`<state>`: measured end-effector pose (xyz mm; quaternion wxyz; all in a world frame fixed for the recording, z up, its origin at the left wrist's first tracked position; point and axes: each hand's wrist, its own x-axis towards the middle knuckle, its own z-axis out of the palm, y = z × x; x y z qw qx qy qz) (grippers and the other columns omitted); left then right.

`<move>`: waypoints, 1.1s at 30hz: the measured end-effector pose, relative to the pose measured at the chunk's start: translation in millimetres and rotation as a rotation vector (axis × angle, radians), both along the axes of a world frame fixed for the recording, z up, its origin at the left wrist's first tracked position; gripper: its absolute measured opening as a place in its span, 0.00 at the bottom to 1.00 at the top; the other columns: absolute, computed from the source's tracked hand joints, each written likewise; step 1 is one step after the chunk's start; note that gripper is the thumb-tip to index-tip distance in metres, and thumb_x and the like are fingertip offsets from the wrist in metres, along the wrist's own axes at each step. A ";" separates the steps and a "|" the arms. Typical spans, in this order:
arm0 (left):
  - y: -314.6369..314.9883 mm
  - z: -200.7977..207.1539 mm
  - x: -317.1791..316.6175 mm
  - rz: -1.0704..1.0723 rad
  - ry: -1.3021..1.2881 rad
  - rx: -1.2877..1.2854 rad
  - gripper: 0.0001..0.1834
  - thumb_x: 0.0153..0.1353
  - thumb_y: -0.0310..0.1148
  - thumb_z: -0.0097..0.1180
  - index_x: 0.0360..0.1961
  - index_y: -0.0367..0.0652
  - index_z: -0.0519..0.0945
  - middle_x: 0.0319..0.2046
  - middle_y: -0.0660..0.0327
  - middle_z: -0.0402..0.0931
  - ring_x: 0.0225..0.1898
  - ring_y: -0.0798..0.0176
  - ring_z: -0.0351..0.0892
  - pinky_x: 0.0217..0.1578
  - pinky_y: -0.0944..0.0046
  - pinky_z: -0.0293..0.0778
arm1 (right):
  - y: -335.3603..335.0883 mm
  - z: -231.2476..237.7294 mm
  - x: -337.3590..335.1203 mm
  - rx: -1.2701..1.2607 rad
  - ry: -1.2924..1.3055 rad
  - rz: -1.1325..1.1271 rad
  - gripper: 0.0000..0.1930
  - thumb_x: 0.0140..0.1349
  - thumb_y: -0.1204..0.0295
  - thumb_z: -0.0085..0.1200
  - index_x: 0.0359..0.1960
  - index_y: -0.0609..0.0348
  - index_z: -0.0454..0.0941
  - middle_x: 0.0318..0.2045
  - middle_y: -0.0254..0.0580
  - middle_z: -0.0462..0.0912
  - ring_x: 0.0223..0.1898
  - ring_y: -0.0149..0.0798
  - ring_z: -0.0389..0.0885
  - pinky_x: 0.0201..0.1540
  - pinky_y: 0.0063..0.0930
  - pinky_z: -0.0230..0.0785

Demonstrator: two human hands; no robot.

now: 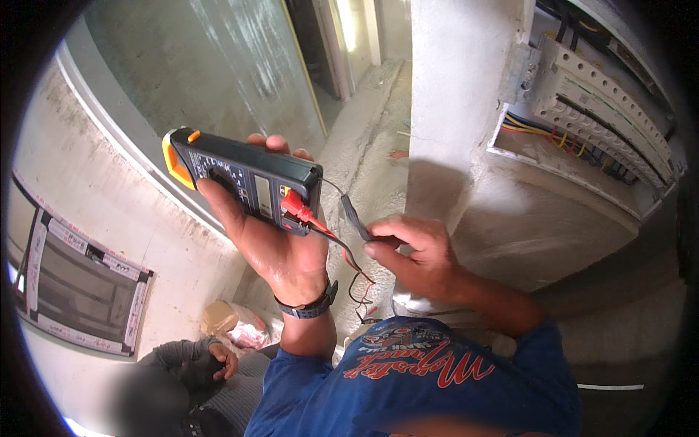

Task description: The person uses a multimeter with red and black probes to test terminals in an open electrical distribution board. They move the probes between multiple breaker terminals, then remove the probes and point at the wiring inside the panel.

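Observation:
My left hand (280, 251) is closed around a dark clamp meter (255, 175) with an orange end. Its thumb lies by the meter's dial, and fingertips show over the far edge. A red lead plug (295, 205) sits in the end of the meter nearest my right hand, beside a black one. Between thumb and fingers, my right hand (419, 251) pinches a black test probe (354, 217). The probe's thin tip points up toward the meter's corner; whether it touches cannot be told. Red and black test leads (357, 266) hang down between my hands.
At the upper right, an open wall box holds a row of circuit breakers (604, 109) and coloured wires (553, 135). A person (211, 386) sits at lower left, near a plastic bag (244, 328). A taped window frame (80, 277) is at left.

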<state>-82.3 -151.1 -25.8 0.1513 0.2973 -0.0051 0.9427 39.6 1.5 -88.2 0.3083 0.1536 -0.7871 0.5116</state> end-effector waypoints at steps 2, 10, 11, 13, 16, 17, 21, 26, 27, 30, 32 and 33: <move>2.1 -6.0 -1.8 0.000 -0.029 -0.005 0.28 0.75 0.52 0.61 0.64 0.43 0.79 0.56 0.48 0.80 0.59 0.47 0.78 0.65 0.43 0.74 | 12.3 13.5 13.3 -0.016 0.013 -0.006 0.08 0.69 0.79 0.65 0.48 0.67 0.83 0.36 0.45 0.88 0.36 0.33 0.89 0.39 0.28 0.81; 12.4 -28.8 -2.5 -0.015 -0.096 0.012 0.30 0.76 0.56 0.58 0.66 0.45 0.77 0.56 0.50 0.80 0.58 0.48 0.81 0.61 0.43 0.79 | 52.0 80.6 57.9 -0.359 -0.256 0.149 0.08 0.66 0.87 0.63 0.46 0.68 0.82 0.43 0.43 0.84 0.37 0.28 0.82 0.39 0.25 0.78; 13.0 -29.3 -1.2 -0.038 -0.098 0.017 0.29 0.76 0.55 0.58 0.65 0.44 0.77 0.55 0.50 0.80 0.57 0.47 0.81 0.61 0.43 0.80 | 59.5 92.2 65.7 -0.302 -0.269 0.103 0.07 0.67 0.86 0.63 0.45 0.68 0.83 0.41 0.44 0.85 0.35 0.28 0.82 0.38 0.25 0.78; 14.9 -30.2 3.7 -0.017 -0.105 0.003 0.31 0.76 0.57 0.56 0.65 0.42 0.76 0.55 0.51 0.80 0.56 0.48 0.82 0.61 0.43 0.80 | 71.0 113.0 76.8 -0.188 -0.319 0.008 0.06 0.69 0.83 0.63 0.45 0.69 0.84 0.39 0.44 0.85 0.32 0.28 0.82 0.35 0.24 0.77; 22.8 -29.5 16.7 -0.012 -0.042 -0.011 0.33 0.76 0.58 0.55 0.65 0.40 0.75 0.56 0.52 0.80 0.56 0.50 0.82 0.61 0.44 0.80 | 79.1 137.3 81.8 -0.184 -0.236 -0.065 0.06 0.71 0.74 0.65 0.45 0.64 0.87 0.30 0.37 0.86 0.26 0.25 0.80 0.28 0.22 0.73; 26.6 -27.7 19.8 -0.010 -0.065 -0.018 0.33 0.76 0.59 0.55 0.65 0.40 0.75 0.56 0.53 0.79 0.56 0.50 0.82 0.61 0.44 0.80 | 81.3 145.5 83.4 -0.136 -0.213 -0.131 0.07 0.71 0.75 0.65 0.45 0.64 0.87 0.30 0.38 0.87 0.25 0.24 0.80 0.28 0.22 0.73; 39.5 -15.7 33.8 -0.030 -0.059 -0.029 0.35 0.75 0.60 0.56 0.66 0.39 0.74 0.55 0.53 0.79 0.57 0.50 0.81 0.61 0.43 0.79 | 84.6 171.9 91.1 -0.066 -0.154 -0.278 0.07 0.70 0.77 0.62 0.46 0.66 0.86 0.29 0.40 0.87 0.24 0.25 0.80 0.26 0.21 0.72; 51.0 -4.4 44.9 -0.135 0.006 0.020 0.35 0.76 0.59 0.56 0.65 0.38 0.73 0.54 0.54 0.79 0.55 0.52 0.79 0.60 0.42 0.76 | 78.4 186.0 108.4 -0.108 -0.013 -0.312 0.06 0.70 0.75 0.62 0.44 0.67 0.84 0.31 0.42 0.88 0.27 0.27 0.84 0.27 0.21 0.75; 52.5 -5.3 46.9 -0.128 0.019 0.016 0.34 0.76 0.59 0.56 0.65 0.38 0.73 0.54 0.54 0.79 0.55 0.52 0.79 0.60 0.42 0.76 | 78.6 187.4 110.4 -0.085 0.086 -0.292 0.07 0.70 0.74 0.63 0.44 0.67 0.84 0.32 0.43 0.89 0.29 0.27 0.86 0.27 0.20 0.77; 58.6 -14.3 51.0 -0.180 0.055 0.036 0.31 0.77 0.54 0.57 0.69 0.44 0.76 0.62 0.51 0.81 0.62 0.49 0.80 0.68 0.38 0.70 | 82.1 191.3 112.1 -0.193 0.136 -0.286 0.08 0.71 0.73 0.62 0.45 0.67 0.82 0.35 0.44 0.90 0.34 0.30 0.89 0.31 0.23 0.83; 63.6 -25.6 56.3 -0.184 0.043 0.001 0.29 0.77 0.53 0.58 0.70 0.49 0.78 0.65 0.51 0.81 0.66 0.48 0.80 0.72 0.33 0.66 | 83.3 192.0 113.9 -0.238 0.157 -0.262 0.08 0.72 0.73 0.62 0.46 0.66 0.81 0.35 0.44 0.90 0.35 0.31 0.90 0.31 0.24 0.83; 65.9 -32.6 60.5 -0.178 -0.042 -0.053 0.28 0.76 0.55 0.58 0.68 0.51 0.80 0.64 0.54 0.83 0.65 0.49 0.80 0.71 0.33 0.66 | 83.3 192.7 115.2 -0.246 0.161 -0.257 0.08 0.73 0.73 0.61 0.46 0.66 0.81 0.35 0.44 0.90 0.35 0.31 0.90 0.31 0.23 0.82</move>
